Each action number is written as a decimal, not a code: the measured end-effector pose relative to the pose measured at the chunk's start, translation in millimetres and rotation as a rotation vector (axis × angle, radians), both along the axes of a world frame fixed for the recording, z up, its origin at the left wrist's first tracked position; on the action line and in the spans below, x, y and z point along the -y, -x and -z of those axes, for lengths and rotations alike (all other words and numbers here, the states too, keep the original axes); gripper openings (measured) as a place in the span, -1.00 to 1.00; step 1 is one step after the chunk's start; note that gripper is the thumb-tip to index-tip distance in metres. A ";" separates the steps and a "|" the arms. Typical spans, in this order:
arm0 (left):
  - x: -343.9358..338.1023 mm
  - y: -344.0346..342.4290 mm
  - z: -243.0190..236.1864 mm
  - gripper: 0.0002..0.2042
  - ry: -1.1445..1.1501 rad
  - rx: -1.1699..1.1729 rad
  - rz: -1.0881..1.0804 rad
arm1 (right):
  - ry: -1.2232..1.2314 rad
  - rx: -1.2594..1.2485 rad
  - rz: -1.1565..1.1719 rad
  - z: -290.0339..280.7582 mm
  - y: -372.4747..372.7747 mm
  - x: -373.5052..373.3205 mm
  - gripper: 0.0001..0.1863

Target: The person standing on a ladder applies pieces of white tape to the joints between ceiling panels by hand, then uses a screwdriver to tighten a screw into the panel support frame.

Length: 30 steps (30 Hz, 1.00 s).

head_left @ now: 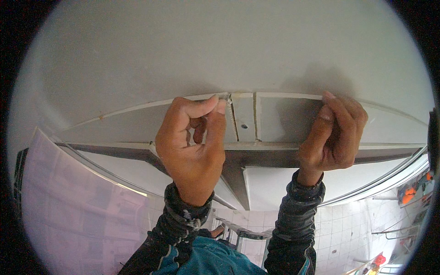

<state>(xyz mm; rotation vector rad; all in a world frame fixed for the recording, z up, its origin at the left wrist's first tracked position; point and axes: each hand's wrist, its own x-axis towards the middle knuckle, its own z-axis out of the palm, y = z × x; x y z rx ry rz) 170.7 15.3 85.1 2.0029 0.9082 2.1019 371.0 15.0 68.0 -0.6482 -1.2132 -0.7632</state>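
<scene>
Two bare hands at one pale edge strip

Item: pale edge strip (pixel 288 95), set where the broad grey-white board (pixel 220 46) meets the panelled face beneath, ahead of me and between my hands.

Left hand (pixel 192 142): fingers curled, thumb and forefinger tips brought together just beside the strip's ragged break. Right hand (pixel 337 133): fingers folded, thumb near the forefinger, whose tip is at the strip's line. Whether either pinch has hold of the strip or of something thin, I cannot tell.

Condition: I judge the work partway. Done: the strip edges both the left panel (pixel 114 123) and the right panel (pixel 279 119); the short middle piece (pixel 243 114) is in place, one small dark round fastener (pixel 244 127) in it. Left, by my estimate: dark seams on either side of that piece, unfilled, and the rough corner by my left fingertips.

Orientation: long axis side to side across my view, bowed by the lens; neither end reads as a point.
</scene>
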 end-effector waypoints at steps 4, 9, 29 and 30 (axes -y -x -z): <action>0.9 1.4 -2.4 -0.86 -0.023 -0.066 -0.031 | 0.024 -0.030 -0.024 -0.9 -0.4 4.2 -0.77; 7.0 1.8 0.6 -0.86 0.025 -0.070 -0.038 | 0.039 0.005 0.031 -1.1 -3.2 5.5 -0.79; 5.5 -2.2 10.0 -0.86 0.014 -0.077 -0.047 | 0.031 -0.036 -0.042 7.2 -5.1 5.1 -0.80; 6.6 -2.3 9.8 -0.86 0.000 -0.090 -0.034 | 0.016 -0.020 -0.026 5.5 -6.4 5.9 -0.80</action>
